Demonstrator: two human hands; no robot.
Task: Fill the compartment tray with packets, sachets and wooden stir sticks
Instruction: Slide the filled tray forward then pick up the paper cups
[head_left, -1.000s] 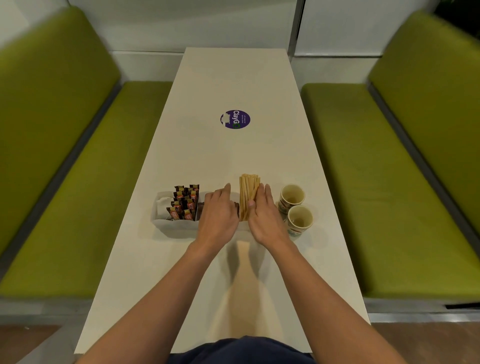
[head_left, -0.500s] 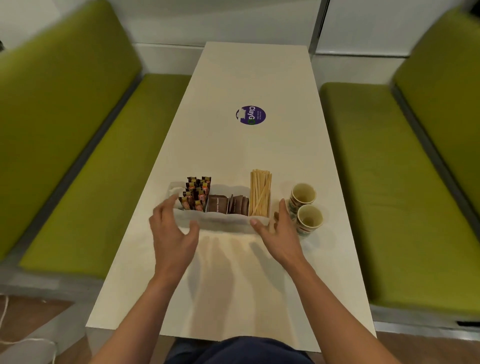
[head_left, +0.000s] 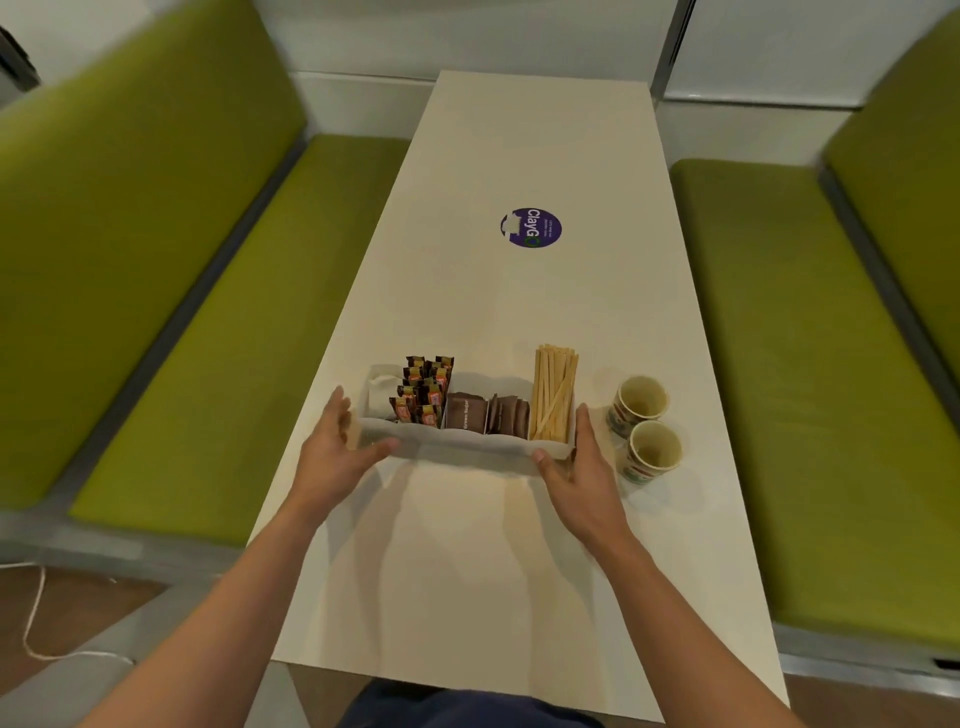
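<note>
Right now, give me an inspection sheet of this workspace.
Surface: white table, round purple sticker at mid-length.
Job's things: compartment tray holds, left to right, white packets, dark-orange packets, brown sachets, wooden stir sticks.
Clutter: two paper cups right of the tray.
Hands: left hand at the tray's left end, right hand at its right end, fingers straight.
Cables: white cord on the floor, left.
Surroundings: green benches on both sides.
</note>
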